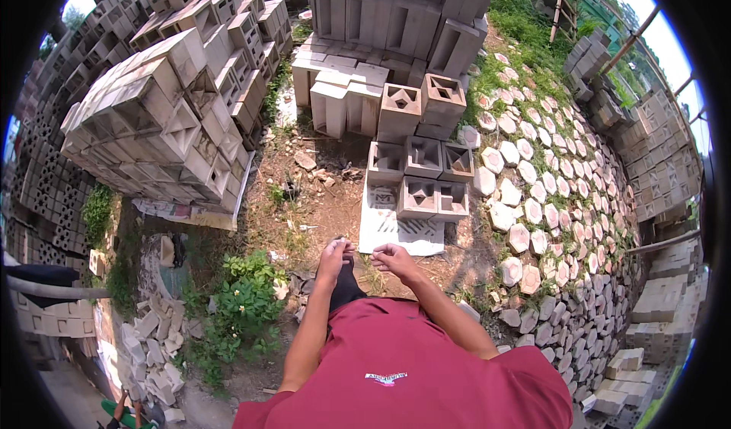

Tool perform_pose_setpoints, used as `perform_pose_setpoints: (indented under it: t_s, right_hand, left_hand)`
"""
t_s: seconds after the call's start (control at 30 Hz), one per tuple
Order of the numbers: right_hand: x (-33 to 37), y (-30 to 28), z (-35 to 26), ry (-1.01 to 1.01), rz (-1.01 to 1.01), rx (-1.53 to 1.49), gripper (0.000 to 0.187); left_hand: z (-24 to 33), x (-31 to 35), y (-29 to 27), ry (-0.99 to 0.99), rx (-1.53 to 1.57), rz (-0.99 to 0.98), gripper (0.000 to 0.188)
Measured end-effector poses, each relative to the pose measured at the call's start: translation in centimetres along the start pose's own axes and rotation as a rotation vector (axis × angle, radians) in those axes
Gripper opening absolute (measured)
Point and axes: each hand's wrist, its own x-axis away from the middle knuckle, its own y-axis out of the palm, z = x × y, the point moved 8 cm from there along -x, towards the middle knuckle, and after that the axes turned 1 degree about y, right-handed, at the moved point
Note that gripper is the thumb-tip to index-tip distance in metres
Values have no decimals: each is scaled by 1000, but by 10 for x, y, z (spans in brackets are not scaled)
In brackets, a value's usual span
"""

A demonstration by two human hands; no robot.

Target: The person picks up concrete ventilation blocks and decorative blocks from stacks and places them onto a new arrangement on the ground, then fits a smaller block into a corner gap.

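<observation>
My left hand (335, 255) is raised in front of me with its fingers curled and pressed together. My right hand (391, 260) is a little to its right, its thumb and fingers drawn into a pinch. A small gap separates the two hands. Whatever either one may hold is hidden or too small to make out. Just beyond them a white printed sheet (412, 233) lies on the ground. Hollow concrete vent blocks (419, 196) stand in a small group on its far part, out of reach of my fingers.
Tall stacks of grey blocks (403, 16) rise ahead, and more patterned blocks (164, 102) are piled at the left. Hexagonal pavers (527, 172) cover the right side. A leafy bush (247, 299) and broken rubble (156, 345) lie at the near left. Another person (126, 412) shows at the lower left.
</observation>
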Motion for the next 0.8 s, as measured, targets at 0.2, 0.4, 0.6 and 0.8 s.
perform_pose_setpoints:
  t_s: [0.2,0.4,0.6,0.8]
  right_hand:
    - [-88,6,-122,-49,126,-44,27]
    - [-112,2,-213,-117,224,-192,23]
    - [-144,-37,-190,88,310,-534,19]
    - [-220,-108,-244,-25,347,-577,24]
  left_hand:
    - [139,-102,-13,50,-29,-119,33]
    - [207,-188,-23,-22,-92,-207,33]
    - [222,-249,20,-137,-7,-258,33]
    - [246,-321,94,-167,-14,-440,31]
